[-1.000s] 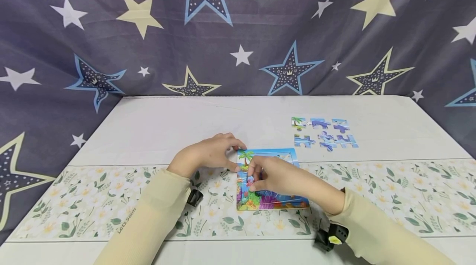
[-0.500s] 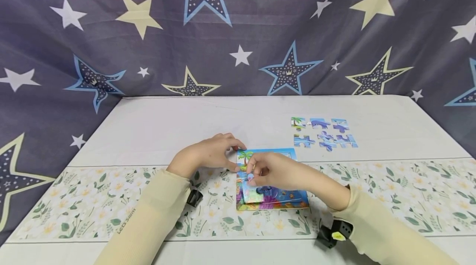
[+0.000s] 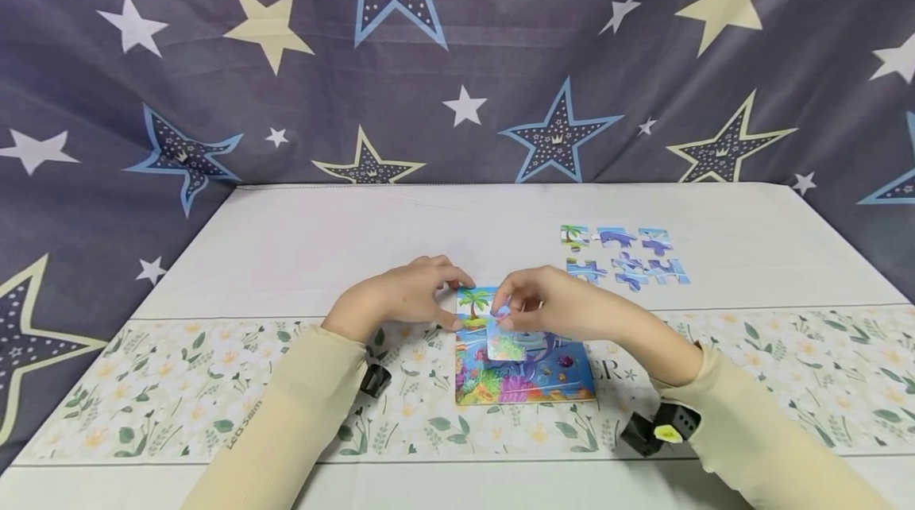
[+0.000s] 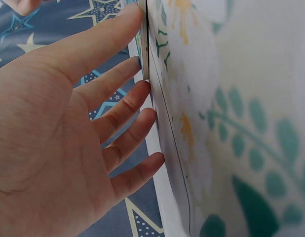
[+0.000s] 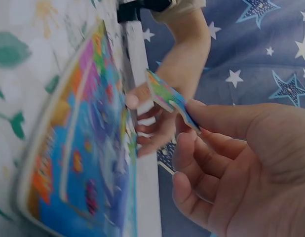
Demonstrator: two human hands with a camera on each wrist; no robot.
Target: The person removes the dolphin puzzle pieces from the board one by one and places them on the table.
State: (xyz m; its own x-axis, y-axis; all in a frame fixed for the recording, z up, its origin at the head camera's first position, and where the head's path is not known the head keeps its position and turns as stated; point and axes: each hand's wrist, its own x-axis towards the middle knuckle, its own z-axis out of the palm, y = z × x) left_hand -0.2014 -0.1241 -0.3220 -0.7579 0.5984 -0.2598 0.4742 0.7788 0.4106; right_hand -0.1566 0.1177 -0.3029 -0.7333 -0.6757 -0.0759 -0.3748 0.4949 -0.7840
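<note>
A colourful sea-scene puzzle board (image 3: 475, 383) lies on the table in the head view. My right hand (image 3: 565, 303) pinches a puzzle piece (image 3: 506, 345) between thumb and fingers, held up over the board. In the right wrist view that puzzle piece (image 5: 165, 94) is tilted edge-on, apart from the board (image 5: 58, 163). My left hand (image 3: 400, 299) rests at the board's upper left corner, its thumb at the left side. Seen from the left wrist, the thumb and nearest fingers (image 4: 124, 81) touch the board's edge (image 4: 144, 44), the other fingers spread loosely along the table.
Several loose puzzle pieces (image 3: 629, 238) lie in two rows behind and to the right of the board. A floral strip (image 3: 750, 375) crosses the white table (image 3: 343, 224). A dark star-patterned cloth (image 3: 457, 57) hangs behind it.
My right hand has lifted the puzzle piece off the lower left part of the board and moved it up and to the right. The left hand has stayed at the board's corner.
</note>
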